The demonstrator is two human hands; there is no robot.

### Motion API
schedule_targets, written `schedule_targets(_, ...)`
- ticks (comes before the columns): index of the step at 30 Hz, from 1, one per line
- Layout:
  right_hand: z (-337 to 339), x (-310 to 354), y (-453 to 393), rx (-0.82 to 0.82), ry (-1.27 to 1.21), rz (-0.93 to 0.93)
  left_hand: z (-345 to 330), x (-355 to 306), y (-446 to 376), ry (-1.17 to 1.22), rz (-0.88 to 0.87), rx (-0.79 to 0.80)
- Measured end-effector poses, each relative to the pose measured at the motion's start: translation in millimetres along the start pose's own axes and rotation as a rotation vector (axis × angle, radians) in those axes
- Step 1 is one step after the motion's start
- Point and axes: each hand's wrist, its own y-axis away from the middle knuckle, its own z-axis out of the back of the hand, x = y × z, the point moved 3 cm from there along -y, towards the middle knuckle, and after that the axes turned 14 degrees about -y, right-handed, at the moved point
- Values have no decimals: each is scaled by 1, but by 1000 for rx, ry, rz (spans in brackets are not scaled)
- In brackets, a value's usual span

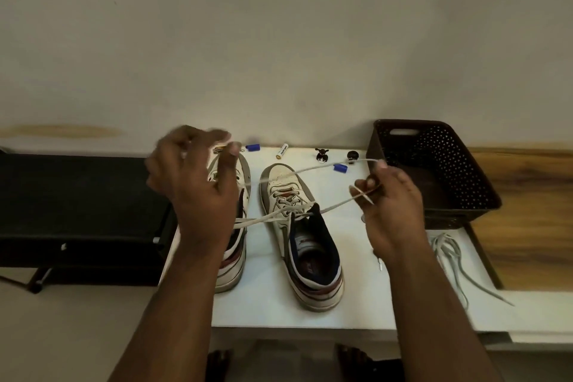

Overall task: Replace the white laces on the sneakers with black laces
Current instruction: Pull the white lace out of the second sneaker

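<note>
2 sneakers stand side by side on the white table [266,313], toes toward the wall. The right sneaker [302,236] is white with grey toe trim, a dark navy collar and a red-and-white heel band; its upper is scuffed and its lower eyelets remain threaded. The white lace [310,169] is flat and off-white; both ends run out of the upper eyelets. 1 strand rises from the left sneaker's side across the right toe to the right hand [391,201], whose fingers are curled round it, with a loop wound over them. The other strand crosses low from the throat of the shoe toward the left wrist. The left hand [193,183] is raised over the left sneaker [233,260], hiding most of it; thumb and forefinger pinch together, blurred, and whether lace lies between them cannot be told. A loose lace [449,254], pale grey-white, lies bundled on the table at the right, below a dark perforated basket [434,170]. A battery [282,151] lies near the wall.
</note>
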Motion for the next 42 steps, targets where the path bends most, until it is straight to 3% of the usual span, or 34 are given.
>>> schedule_targets(1, 5, 1, -3, -83, -5, 27, -3, -7, 4, 78, -55, 71)
schedule_targets(3, 10, -3, -4, -122, 350, 76, -13, -22, 11, 251, -51, 420)
schedule_targets(5, 10, -9, -3, -58, 734, 120, -28, -29, 27, 223, 6, 794)
schedule_targets(6, 8, -12, -1, -18, 861, 138, -35, -28, 35, 157, 6, 909)
schedule_targets(10, 5, -17, -3, 75, 1024, 121, -50, -19, 58, -109, 30, 1284)
schedule_targets(13, 4, -16, -3, 114, 1009, 75, -48, -12, 68, -284, 53, 1461)
schedule_targets(15, 0, -18, 1, 170, 1021, 11, -46, -15, 70, -309, 36, 1454)
schedule_targets(20, -6, -35, 9, 330, 1121, -45, -47, -31, 64, -20, -23, 1150)
schedule_targets(24, -1, -36, 5, 279, 1078, -25, -54, -41, 70, 69, 11, 1150)
schedule_targets(29, 14, -27, -2, 154, 855, -239, -58, -17, 67, 149, 180, 1087)
schedule_targets(31, 14, -28, -1, 140, 816, -264, -57, -17, 66, 126, 145, 1107)
schedule_targets(35, 11, -31, 4, 220, 844, -211, -61, -38, 74, -11, -142, 1145)
schedule_targets(42, 2, -37, 6, 273, 864, -162, -66, -33, 62, -94, -104, 1010)
